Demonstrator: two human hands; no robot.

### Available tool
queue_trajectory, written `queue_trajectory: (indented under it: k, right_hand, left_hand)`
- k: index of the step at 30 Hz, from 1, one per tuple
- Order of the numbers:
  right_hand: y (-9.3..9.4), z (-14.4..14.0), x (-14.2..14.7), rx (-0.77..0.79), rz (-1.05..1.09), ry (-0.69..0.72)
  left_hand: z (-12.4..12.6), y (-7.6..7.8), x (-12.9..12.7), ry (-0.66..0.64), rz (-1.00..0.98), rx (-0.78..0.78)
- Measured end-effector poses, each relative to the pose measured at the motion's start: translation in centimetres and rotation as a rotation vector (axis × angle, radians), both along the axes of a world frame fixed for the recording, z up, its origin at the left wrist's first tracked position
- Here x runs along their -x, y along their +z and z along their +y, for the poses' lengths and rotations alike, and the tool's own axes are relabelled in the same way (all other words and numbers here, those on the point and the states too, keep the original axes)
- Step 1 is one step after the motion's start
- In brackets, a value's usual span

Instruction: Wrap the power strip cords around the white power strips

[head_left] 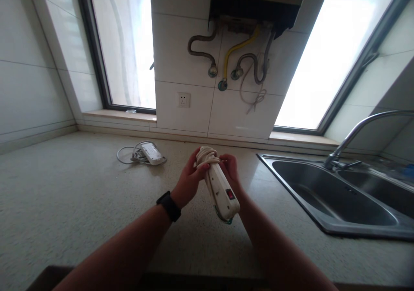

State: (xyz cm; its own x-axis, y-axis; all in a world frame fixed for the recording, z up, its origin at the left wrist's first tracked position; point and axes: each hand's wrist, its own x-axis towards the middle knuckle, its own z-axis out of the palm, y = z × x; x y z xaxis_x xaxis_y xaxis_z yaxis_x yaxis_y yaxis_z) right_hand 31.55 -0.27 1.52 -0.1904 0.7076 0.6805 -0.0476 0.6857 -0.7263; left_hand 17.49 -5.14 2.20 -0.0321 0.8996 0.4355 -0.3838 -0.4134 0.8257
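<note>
Power strip (221,185), white, is resting in the person's grasp at mid-pic, its cord (207,154) wrapping the far end. Long axis is running far L to near R, the end w/ the red switch (230,194) pointing back twd the wearer. L hand (189,179) is gripping the wrapped end from the L, thumb lying on top; R hand (230,168) is curling its fingers at the R side, abt equally near, but can't tell if it's pinching anything. R forearm (270,239) is passing close by the switch end. Farther L, well apart, a smaller white block (152,153) w/ grey cable (138,154) is lying on the speckled surface (97,204). Sink (302,176) w/ tap (352,138) is occupying the R side.
</note>
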Motion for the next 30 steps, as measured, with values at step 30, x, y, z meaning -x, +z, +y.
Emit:
queue_trajectory:
  k: [30]
  right_hand:
    - [0.8,-0.6,-0.5,0.061,-0.109,0.344]
  left_hand:
    - [-1.5,0.8,1.4,0.05,0.085,-0.129]
